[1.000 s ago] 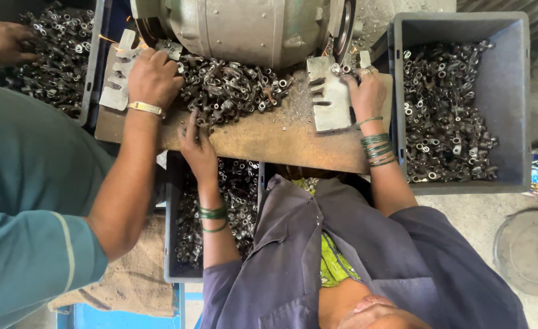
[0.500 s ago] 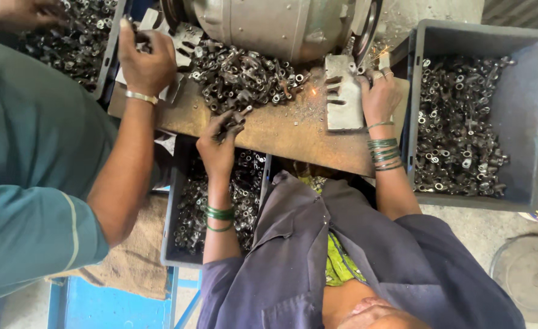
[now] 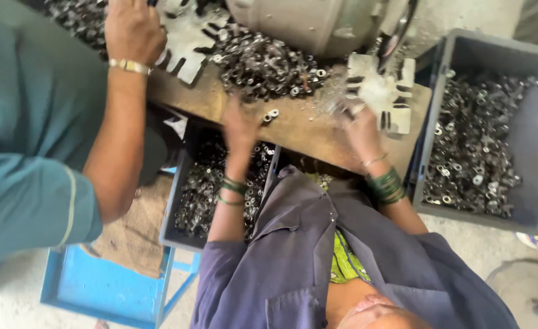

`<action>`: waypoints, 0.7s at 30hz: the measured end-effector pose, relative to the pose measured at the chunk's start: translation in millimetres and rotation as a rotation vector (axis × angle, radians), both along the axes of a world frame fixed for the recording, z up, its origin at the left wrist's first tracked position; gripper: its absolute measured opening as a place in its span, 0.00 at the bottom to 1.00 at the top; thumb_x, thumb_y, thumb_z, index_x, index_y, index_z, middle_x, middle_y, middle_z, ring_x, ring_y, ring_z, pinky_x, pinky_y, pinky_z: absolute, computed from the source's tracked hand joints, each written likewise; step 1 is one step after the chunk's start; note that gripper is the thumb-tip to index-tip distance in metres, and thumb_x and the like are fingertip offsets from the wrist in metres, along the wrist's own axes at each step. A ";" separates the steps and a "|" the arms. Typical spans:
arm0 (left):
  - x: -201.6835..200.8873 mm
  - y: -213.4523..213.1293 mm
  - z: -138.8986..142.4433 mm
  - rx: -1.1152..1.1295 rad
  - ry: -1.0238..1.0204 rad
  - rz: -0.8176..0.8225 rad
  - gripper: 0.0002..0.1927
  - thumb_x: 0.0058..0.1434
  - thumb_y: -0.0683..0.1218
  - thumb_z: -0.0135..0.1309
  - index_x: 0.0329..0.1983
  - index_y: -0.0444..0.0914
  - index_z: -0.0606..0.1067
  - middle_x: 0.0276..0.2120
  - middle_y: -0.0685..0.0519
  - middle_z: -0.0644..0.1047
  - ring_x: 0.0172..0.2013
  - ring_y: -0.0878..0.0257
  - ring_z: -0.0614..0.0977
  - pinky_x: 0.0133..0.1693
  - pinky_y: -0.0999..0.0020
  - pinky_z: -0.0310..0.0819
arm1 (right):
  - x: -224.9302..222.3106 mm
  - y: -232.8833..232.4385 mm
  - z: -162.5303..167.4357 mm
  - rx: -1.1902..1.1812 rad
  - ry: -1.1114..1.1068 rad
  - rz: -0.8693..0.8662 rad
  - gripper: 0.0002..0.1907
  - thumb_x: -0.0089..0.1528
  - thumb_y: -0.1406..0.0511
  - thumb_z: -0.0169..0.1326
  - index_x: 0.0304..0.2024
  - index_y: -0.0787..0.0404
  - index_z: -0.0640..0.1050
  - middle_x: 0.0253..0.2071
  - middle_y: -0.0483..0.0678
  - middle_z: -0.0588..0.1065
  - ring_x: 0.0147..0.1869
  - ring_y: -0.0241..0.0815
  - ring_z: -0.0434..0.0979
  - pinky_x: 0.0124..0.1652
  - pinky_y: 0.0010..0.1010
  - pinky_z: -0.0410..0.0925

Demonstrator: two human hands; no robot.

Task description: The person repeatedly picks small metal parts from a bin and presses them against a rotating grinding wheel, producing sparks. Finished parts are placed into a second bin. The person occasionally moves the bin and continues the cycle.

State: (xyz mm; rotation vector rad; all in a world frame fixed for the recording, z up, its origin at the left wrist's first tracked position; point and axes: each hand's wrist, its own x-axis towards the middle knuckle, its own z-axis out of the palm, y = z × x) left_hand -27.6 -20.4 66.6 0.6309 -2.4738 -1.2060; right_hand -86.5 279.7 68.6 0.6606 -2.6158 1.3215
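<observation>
The left hand (image 3: 239, 123) is moving up from the table (image 3: 299, 131) edge toward the pile of parts (image 3: 263, 64), fingers loosely spread, holding nothing. The right hand (image 3: 359, 125) is sliding off the slotted plate (image 3: 383, 91) to its near left corner; its grip is too blurred to tell. The plate is lying flat at the table's right end, long axis near to far, slots pointing left and right.

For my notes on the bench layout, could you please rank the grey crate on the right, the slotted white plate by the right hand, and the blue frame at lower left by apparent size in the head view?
1. Grey crate, largest.
2. Blue frame, though partly hidden, so its rank is unsure.
3. Slotted white plate, smallest; the right hand covers one corner.
</observation>
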 end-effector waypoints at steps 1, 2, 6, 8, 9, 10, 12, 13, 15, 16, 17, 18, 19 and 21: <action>-10.2 -18.8 -8.0 -0.239 -0.057 0.098 0.32 0.60 0.53 0.64 0.62 0.32 0.71 0.49 0.37 0.76 0.47 0.42 0.77 0.49 0.50 0.71 | -16.3 18.7 -2.6 0.086 0.102 -0.083 0.13 0.66 0.67 0.61 0.51 0.66 0.82 0.44 0.60 0.79 0.47 0.59 0.79 0.46 0.43 0.71; -20.9 -35.8 -16.2 -0.479 -0.103 0.195 0.38 0.55 0.57 0.69 0.57 0.28 0.71 0.52 0.31 0.72 0.50 0.35 0.73 0.45 0.42 0.67 | -29.3 36.4 -6.6 0.147 0.116 -0.144 0.12 0.65 0.66 0.63 0.49 0.67 0.83 0.42 0.61 0.79 0.46 0.59 0.79 0.46 0.43 0.71; -34.6 -67.9 -49.6 -0.493 -0.053 0.053 0.25 0.56 0.53 0.66 0.54 0.39 0.77 0.54 0.30 0.69 0.55 0.33 0.70 0.54 0.42 0.66 | -52.0 77.8 -29.8 0.156 0.080 -0.360 0.15 0.62 0.62 0.66 0.42 0.69 0.83 0.38 0.61 0.79 0.43 0.58 0.80 0.43 0.42 0.71; -31.4 -69.5 -62.8 -0.393 -0.003 0.040 0.22 0.59 0.51 0.64 0.53 0.37 0.77 0.51 0.33 0.72 0.52 0.37 0.74 0.55 0.45 0.68 | -54.9 81.1 -39.1 0.092 0.048 -0.392 0.16 0.62 0.60 0.67 0.41 0.69 0.83 0.39 0.61 0.80 0.43 0.57 0.80 0.43 0.41 0.71; -30.1 -69.4 -68.2 -0.300 -0.009 0.044 0.21 0.61 0.50 0.62 0.54 0.36 0.76 0.48 0.35 0.74 0.51 0.38 0.75 0.54 0.46 0.69 | -57.9 80.6 -41.8 0.087 0.054 -0.393 0.16 0.63 0.60 0.67 0.41 0.68 0.83 0.39 0.61 0.80 0.43 0.58 0.80 0.44 0.42 0.71; -28.6 -70.4 -72.6 -0.209 -0.011 0.054 0.20 0.63 0.49 0.61 0.55 0.35 0.75 0.46 0.37 0.76 0.49 0.40 0.76 0.53 0.47 0.70 | -60.7 78.7 -43.8 0.077 0.064 -0.388 0.16 0.64 0.60 0.67 0.42 0.68 0.83 0.40 0.61 0.80 0.44 0.58 0.80 0.45 0.42 0.71; -22.7 -76.1 -79.9 -0.025 0.146 0.066 0.14 0.66 0.44 0.55 0.52 0.34 0.73 0.44 0.39 0.78 0.46 0.45 0.79 0.53 0.52 0.72 | -67.9 74.9 -45.2 0.095 0.094 -0.408 0.15 0.64 0.60 0.67 0.41 0.68 0.83 0.40 0.61 0.80 0.45 0.58 0.80 0.46 0.42 0.71; -20.4 -79.7 -83.1 0.068 0.224 0.064 0.11 0.67 0.41 0.52 0.51 0.33 0.72 0.43 0.41 0.78 0.45 0.47 0.80 0.53 0.55 0.73 | -70.8 73.5 -45.2 0.106 0.108 -0.425 0.15 0.64 0.60 0.67 0.40 0.68 0.83 0.41 0.61 0.80 0.46 0.58 0.80 0.47 0.43 0.71; -15.5 -87.3 -88.2 0.271 0.324 0.112 0.09 0.67 0.40 0.49 0.49 0.33 0.71 0.43 0.41 0.78 0.44 0.49 0.80 0.51 0.57 0.75 | -75.8 71.9 -44.6 0.181 0.109 -0.457 0.15 0.63 0.60 0.67 0.40 0.67 0.84 0.42 0.61 0.79 0.46 0.60 0.79 0.46 0.44 0.70; -13.0 -90.3 -89.9 0.372 0.371 0.136 0.08 0.67 0.39 0.48 0.47 0.32 0.71 0.42 0.42 0.78 0.43 0.51 0.80 0.50 0.59 0.77 | -76.8 71.3 -44.4 0.218 0.107 -0.472 0.15 0.63 0.60 0.67 0.40 0.66 0.84 0.43 0.61 0.79 0.46 0.60 0.78 0.46 0.45 0.69; -10.8 -91.6 -90.0 0.451 0.353 0.137 0.10 0.67 0.40 0.48 0.49 0.33 0.70 0.43 0.43 0.78 0.42 0.51 0.80 0.48 0.59 0.76 | -77.8 70.6 -44.1 0.255 0.175 -0.480 0.14 0.63 0.59 0.67 0.40 0.65 0.84 0.44 0.62 0.78 0.47 0.61 0.78 0.46 0.45 0.69; -8.4 -92.1 -89.7 0.527 0.337 0.143 0.11 0.67 0.41 0.47 0.51 0.34 0.70 0.43 0.43 0.78 0.40 0.52 0.79 0.46 0.59 0.76 | -77.7 69.8 -44.0 0.289 0.244 -0.484 0.14 0.63 0.58 0.67 0.40 0.64 0.85 0.46 0.63 0.78 0.48 0.61 0.78 0.46 0.45 0.69; -6.7 -91.9 -89.7 0.604 0.321 0.153 0.13 0.67 0.41 0.46 0.54 0.34 0.70 0.44 0.44 0.78 0.39 0.53 0.79 0.43 0.59 0.75 | -78.2 68.6 -43.7 0.322 0.314 -0.482 0.14 0.64 0.58 0.68 0.40 0.63 0.85 0.48 0.65 0.77 0.50 0.62 0.78 0.46 0.44 0.69; -3.3 -87.2 -83.6 0.311 0.255 0.041 0.14 0.70 0.42 0.47 0.56 0.33 0.72 0.48 0.43 0.79 0.46 0.50 0.81 0.51 0.58 0.74 | -78.5 66.1 -42.9 0.286 0.209 -0.512 0.16 0.62 0.57 0.68 0.40 0.65 0.85 0.47 0.63 0.78 0.47 0.62 0.78 0.45 0.46 0.69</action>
